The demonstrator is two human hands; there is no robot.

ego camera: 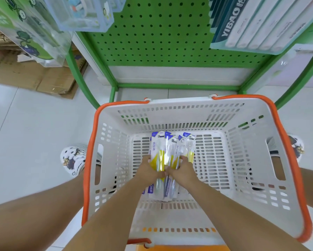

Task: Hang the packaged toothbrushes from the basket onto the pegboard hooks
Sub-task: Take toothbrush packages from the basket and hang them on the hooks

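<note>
A white basket with an orange rim (286, 142) stands on the floor between my feet. Several packaged toothbrushes (170, 147), in white, yellow and blue card packs, lie in a loose stack on its bottom. Both of my hands reach down into the basket. My left hand (152, 169) grips the left side of the stack and my right hand (183, 169) grips the right side, fingers curled over the packs. The green pegboard (161, 33) rises right behind the basket, its middle part bare of goods.
Clear green-printed pouches (25, 29) and a clear blue case (83, 13) hang at the upper left. A teal multi-pack of white toothbrushes (257, 24) hangs at the upper right. Flattened cardboard (34, 73) lies on the tiled floor to the left. The green rack frame (177, 86) sits behind the basket.
</note>
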